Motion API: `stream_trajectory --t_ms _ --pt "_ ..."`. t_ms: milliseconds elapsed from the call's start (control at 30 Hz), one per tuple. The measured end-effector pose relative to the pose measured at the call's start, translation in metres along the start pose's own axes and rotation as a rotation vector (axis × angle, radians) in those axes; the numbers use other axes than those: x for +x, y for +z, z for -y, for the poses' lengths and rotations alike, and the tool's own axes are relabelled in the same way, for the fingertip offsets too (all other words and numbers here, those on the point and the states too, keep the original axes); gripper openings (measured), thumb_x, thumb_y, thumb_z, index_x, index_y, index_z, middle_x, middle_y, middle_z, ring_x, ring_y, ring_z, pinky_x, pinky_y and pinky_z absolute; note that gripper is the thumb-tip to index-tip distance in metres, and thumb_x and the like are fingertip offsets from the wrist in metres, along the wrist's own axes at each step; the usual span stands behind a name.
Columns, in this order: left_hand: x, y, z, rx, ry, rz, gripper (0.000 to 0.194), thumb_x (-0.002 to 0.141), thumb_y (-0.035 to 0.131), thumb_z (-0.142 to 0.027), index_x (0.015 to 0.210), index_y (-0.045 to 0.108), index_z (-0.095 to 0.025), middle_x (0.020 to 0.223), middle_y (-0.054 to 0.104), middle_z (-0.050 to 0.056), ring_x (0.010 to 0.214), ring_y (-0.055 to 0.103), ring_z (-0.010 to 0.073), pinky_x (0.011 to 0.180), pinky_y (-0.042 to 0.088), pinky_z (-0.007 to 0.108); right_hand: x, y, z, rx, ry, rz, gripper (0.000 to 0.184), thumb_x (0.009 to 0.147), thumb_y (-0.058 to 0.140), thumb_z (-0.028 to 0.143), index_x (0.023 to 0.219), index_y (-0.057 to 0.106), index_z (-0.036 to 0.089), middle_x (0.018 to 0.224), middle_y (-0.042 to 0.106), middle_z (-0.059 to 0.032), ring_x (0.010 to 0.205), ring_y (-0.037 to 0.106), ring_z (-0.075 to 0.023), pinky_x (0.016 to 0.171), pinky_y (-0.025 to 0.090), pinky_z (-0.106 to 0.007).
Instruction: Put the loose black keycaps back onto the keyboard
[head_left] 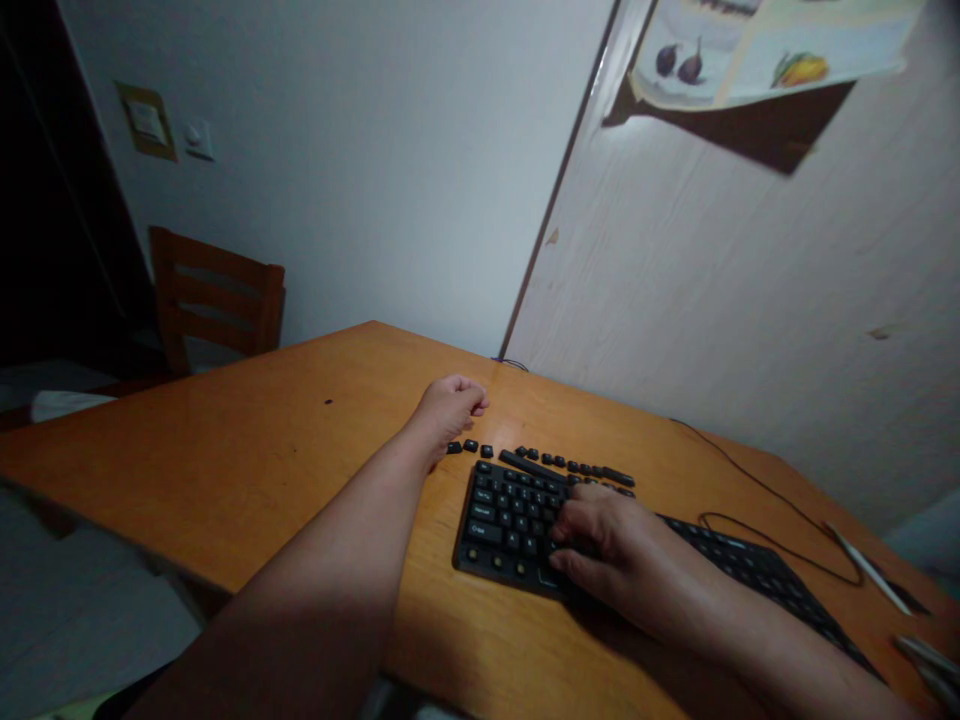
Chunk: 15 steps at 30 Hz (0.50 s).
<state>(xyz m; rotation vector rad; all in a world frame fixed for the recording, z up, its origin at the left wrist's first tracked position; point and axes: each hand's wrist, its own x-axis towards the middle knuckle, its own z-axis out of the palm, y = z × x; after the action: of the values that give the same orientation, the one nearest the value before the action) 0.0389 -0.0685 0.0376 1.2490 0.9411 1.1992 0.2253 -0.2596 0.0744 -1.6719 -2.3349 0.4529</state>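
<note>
My right hand (607, 525) is nearest me, bent over the keyboard (491, 510) with its fingers curled down at the keys; from here I can't tell whether it pinches one. The keyboard lies under and to both sides of that hand, with bare sockets (496, 562) along its near edge to the left. I judge it light and stiff, likely to slide if pushed, so I'd steady it by the rim. Just beyond it, between the hands, lie loose keys (559, 461) and a long bar (534, 466): hard, light, easily flicked away, best pinched by opposite sides. My left hand (454, 400) is past the nearest of these, fingers folded in; whether it holds anything, I can't see. Well beyond it to the left, past the tabletop (247, 450), stands a chair (217, 295).
</note>
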Motion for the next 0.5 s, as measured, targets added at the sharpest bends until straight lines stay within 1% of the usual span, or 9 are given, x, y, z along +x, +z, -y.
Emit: stream_trajectory --t_ms 233,400,500 --pt "0.002 0.000 0.004 0.003 0.003 0.005 0.012 0.072 0.066 -0.025 0.079 0.060 -0.017 0.081 0.070 0.007 0.068 0.061 0.0120 0.053 0.042 0.019 -0.001 0.010 0.003 -0.095 0.020 -0.048 0.009 0.084 0.066 0.014 0.078 0.061 0.020 0.088 0.061 -0.0023 0.084 0.056 -0.0178 0.074 0.041 -0.028" --pt "0.002 0.000 0.005 0.019 0.013 0.006 0.011 0.073 0.065 -0.025 0.078 0.060 -0.017 0.081 0.069 0.007 0.068 0.060 0.0117 0.053 0.042 0.019 0.001 0.012 0.008 -0.122 0.062 -0.037 0.014 0.083 0.066 0.016 0.073 0.058 0.020 0.087 0.060 -0.0027 0.082 0.056 -0.0177 0.072 0.041 -0.028" --pt "0.003 -0.001 0.006 0.025 0.020 0.010 0.011 0.073 0.065 -0.025 0.078 0.061 -0.016 0.081 0.070 0.008 0.067 0.060 0.0119 0.054 0.042 0.019 0.002 0.012 0.012 -0.150 0.079 -0.037 0.015 0.082 0.064 0.014 0.072 0.056 0.020 0.086 0.060 -0.0026 0.081 0.055 -0.0176 0.071 0.040 -0.027"
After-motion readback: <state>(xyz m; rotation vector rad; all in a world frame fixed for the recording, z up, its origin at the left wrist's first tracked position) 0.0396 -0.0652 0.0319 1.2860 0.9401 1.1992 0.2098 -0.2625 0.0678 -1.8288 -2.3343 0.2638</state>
